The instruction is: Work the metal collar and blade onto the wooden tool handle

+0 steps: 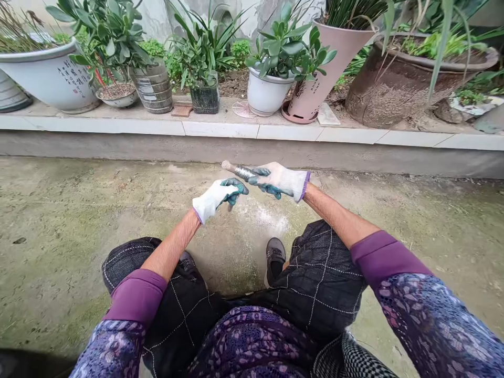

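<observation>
Left hand (pixel 216 198): gloved, fingers curled, holding nothing, just beside stick. Right hand (pixel 280 180): gloved, clenched around short stick (pixel 236 169) with metal wrap, held above concrete ground (pixel 79 231) between knees. Potted plants along ledge (pixel 220 128) behind. Step judged: stick gripped; left hand must close on free end.

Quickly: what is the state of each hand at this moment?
Left hand: gloved, fingers curled, nothing visible in it; whether fully closed cannot be told.
Right hand: gloved, closed around a handle with a metal-wrapped middle.
</observation>
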### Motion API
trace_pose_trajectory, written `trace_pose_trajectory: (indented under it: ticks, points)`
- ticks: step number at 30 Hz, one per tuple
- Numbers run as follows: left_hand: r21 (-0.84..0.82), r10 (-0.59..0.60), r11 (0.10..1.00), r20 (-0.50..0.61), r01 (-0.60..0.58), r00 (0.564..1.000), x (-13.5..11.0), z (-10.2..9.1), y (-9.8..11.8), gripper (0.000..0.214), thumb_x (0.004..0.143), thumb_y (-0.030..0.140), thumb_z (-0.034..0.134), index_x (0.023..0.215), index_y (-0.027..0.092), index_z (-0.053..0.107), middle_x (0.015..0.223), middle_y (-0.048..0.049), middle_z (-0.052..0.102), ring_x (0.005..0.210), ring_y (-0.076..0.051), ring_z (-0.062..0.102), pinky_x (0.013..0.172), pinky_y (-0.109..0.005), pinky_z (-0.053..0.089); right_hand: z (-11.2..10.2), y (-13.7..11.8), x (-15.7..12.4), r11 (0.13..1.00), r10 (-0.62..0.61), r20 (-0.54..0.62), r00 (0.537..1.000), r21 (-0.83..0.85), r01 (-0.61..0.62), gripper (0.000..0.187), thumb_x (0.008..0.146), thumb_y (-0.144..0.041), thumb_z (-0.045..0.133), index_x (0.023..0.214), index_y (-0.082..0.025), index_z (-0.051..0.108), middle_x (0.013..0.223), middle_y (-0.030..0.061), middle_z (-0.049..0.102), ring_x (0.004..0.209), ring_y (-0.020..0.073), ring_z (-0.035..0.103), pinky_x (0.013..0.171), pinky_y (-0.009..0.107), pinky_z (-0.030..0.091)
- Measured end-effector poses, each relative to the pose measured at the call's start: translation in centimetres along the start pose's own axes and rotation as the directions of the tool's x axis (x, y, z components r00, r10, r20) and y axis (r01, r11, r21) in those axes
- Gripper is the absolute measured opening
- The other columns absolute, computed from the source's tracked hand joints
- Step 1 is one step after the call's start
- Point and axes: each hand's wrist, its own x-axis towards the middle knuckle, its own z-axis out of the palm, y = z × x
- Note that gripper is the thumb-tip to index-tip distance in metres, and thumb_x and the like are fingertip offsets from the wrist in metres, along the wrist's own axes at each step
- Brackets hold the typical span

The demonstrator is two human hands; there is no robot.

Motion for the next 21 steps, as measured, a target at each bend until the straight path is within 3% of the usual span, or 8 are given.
trace_pose_trajectory:
  ticks: [2,7,10,15,18,21]
  points:
    - [0.029,0.023,0.999,0.014,-0.023,1.000,0.0,-0.2,0.0,0.016,0.073,0.025,0.064,0.079,0.012,0.070,0.070,-0.0039,0.067,0.060,-0.010,0.055,0.055,-0.022,0.044,0.0,-0.1,-0.1,1.000,0.014,0.008,1.000,0.026,-0.014,0.032,0.088,-0.033,0.061,0.115,-0.017,0.065,0.050,-0.0067,0.045,0.035,0.0070,0.038,0.028,0.016,0.033]
    - [0.083,0.090,0.993,-0.106,-0.082,0.990,0.8,-0.8,-0.8,0.023,0.066,0.030,0.070,0.083,0.013,0.073,0.082,-0.0039,0.071,0.069,-0.012,0.058,0.060,-0.024,0.045,-0.2,0.0,-0.2,1.000,-0.001,-0.009,1.000,0.011,0.001,0.026,0.085,-0.036,0.066,0.100,-0.015,0.065,0.054,-0.0048,0.049,0.036,0.0054,0.038,0.028,0.016,0.035]
    - [0.082,0.105,0.992,-0.110,-0.097,0.988,0.9,-1.0,-0.9,0.028,0.067,0.031,0.072,0.087,0.012,0.075,0.087,-0.0050,0.073,0.078,-0.015,0.061,0.068,-0.026,0.048,-0.2,0.0,-0.2,1.000,-0.014,-0.022,1.000,0.018,0.015,0.024,0.085,-0.035,0.067,0.099,-0.014,0.065,0.055,-0.0044,0.049,0.036,0.0053,0.039,0.029,0.016,0.036]
    - [-0.050,0.065,0.997,-0.047,-0.067,0.997,0.4,-0.6,-0.6,0.019,0.071,0.023,0.071,0.085,0.010,0.073,0.094,-0.0088,0.075,0.091,-0.018,0.066,0.088,-0.032,0.051,0.1,-0.6,-0.4,0.995,0.015,-0.040,0.999,0.100,-0.011,0.024,0.084,-0.033,0.070,0.095,-0.013,0.065,0.052,-0.0039,0.049,0.034,0.0057,0.039,0.026,0.017,0.033]
    - [-0.219,0.000,0.976,-0.007,-0.001,1.000,0.3,0.0,-1.5,0.018,0.076,0.024,0.072,0.086,0.009,0.069,0.097,-0.0137,0.074,0.090,-0.019,0.069,0.085,-0.034,0.055,-0.1,-0.9,-0.5,0.986,0.042,-0.054,0.998,0.166,-0.032,0.021,0.084,-0.030,0.067,0.092,-0.011,0.064,0.050,-0.0038,0.049,0.033,0.0060,0.037,0.025,0.018,0.033]
    - [-0.307,-0.107,0.945,0.032,0.112,0.994,0.4,0.4,-3.1,0.024,0.077,0.030,0.075,0.081,0.010,0.064,0.086,-0.0145,0.074,0.074,-0.019,0.071,0.074,-0.035,0.058,-0.5,-1.0,-0.8,0.975,-0.001,-0.072,0.997,0.223,0.017,0.028,0.082,-0.033,0.070,0.097,-0.010,0.065,0.051,-0.0047,0.049,0.034,0.0054,0.037,0.026,0.017,0.033]
